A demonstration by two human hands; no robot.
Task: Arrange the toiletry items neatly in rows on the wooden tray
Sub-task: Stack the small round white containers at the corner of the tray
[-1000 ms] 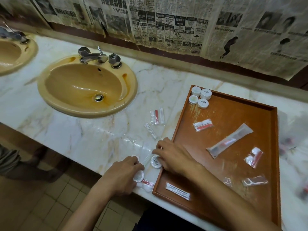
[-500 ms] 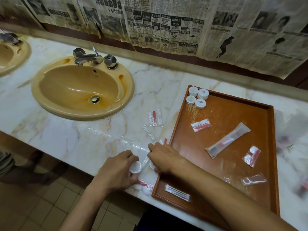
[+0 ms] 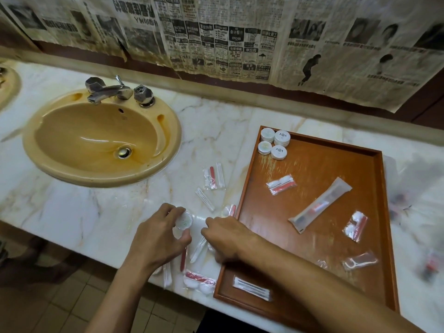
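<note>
1. Marble bench (image 3: 72, 207) with a yellowed basin (image 3: 101, 138) and newspaper (image 3: 216, 39) over the wall behind; toiletries lie scattered beside the wooden tray (image 3: 242, 195).
2. Nearest, a cotton-swab packet (image 3: 251, 288) sits in the tray's front corner.
3. Left hand (image 3: 158, 239) pinches a round white soap (image 3: 183, 220) between thumb and fingers, lifted clear, probably bound for the tray.
4. Right hand (image 3: 228, 236) is curled over loose packets on the bench; what it holds I cannot tell.
5. Mid-tray, a toothbrush sleeve (image 3: 320, 204) lies askew, not yet in a row.
6. Farthest, four round soaps (image 3: 274, 144) cluster touching in the corner, apparently starting the rows.
</note>
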